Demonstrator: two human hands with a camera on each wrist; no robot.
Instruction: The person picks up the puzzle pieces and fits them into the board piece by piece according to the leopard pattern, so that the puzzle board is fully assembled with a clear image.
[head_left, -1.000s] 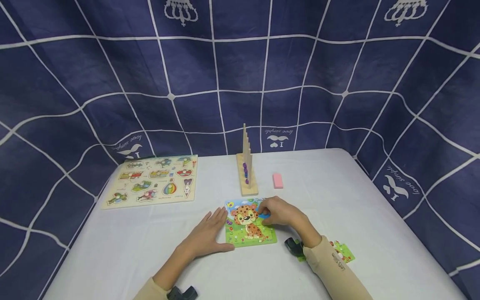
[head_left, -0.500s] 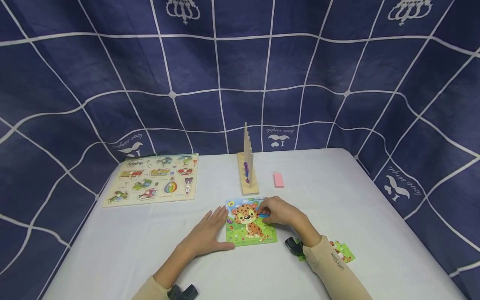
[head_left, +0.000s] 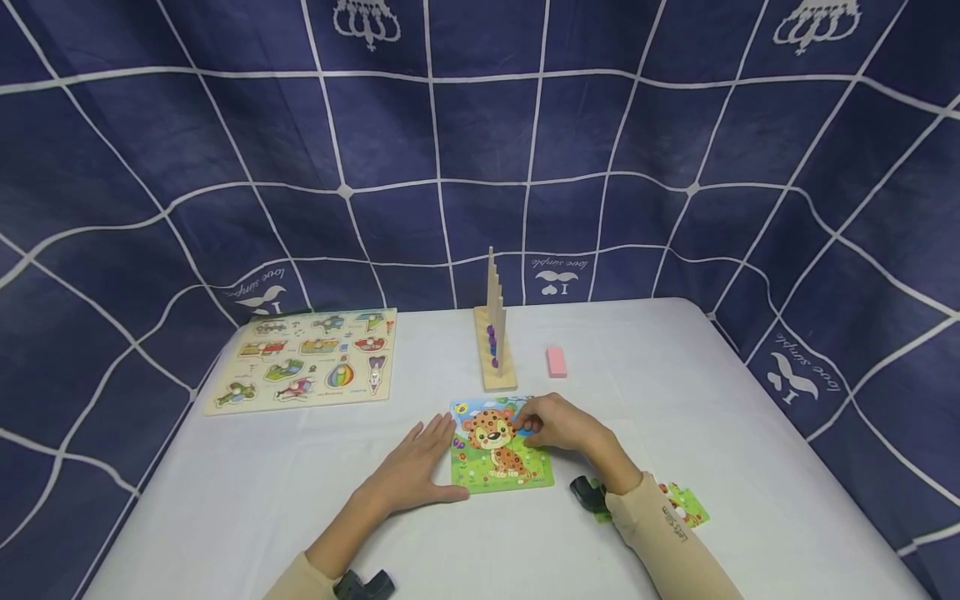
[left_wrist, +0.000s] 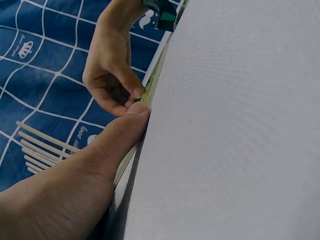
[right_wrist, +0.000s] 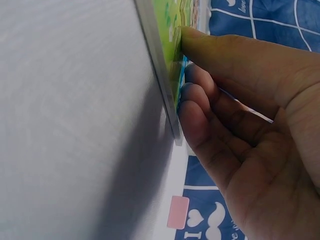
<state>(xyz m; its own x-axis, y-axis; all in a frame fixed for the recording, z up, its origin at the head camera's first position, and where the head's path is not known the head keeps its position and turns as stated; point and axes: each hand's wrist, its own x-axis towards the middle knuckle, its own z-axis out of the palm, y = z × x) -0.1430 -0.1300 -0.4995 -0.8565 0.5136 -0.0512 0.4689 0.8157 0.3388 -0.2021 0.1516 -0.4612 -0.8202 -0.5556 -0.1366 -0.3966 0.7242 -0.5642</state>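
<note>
A square leopard jigsaw puzzle [head_left: 491, 454] lies flat on the white table in the head view. My left hand [head_left: 416, 467] rests along its left side, fingers straight, thumb at the lower left corner; in the left wrist view that thumb touches the board's edge. Over the upper right part is my right hand [head_left: 558, 422], its fingers curled and thumb and fingertips on a puzzle piece [right_wrist: 176, 65], green and blue. The fingers cover much of this piece. Loose puzzle pieces [head_left: 692, 505] lie to the right, partly hidden under the right forearm.
Behind the puzzle stands a wooden peg rack [head_left: 498, 379] with a few purple and blue beads. A pink block [head_left: 556, 362] lies right of it. A wooden vehicle puzzle board [head_left: 300, 360] is at the back left. Blue curtain [head_left: 480, 125] surrounds the table's far sides.
The head view shifts very slightly. Both hands stay in place on the leopard puzzle, with at most a tiny movement of the right fingers.
</note>
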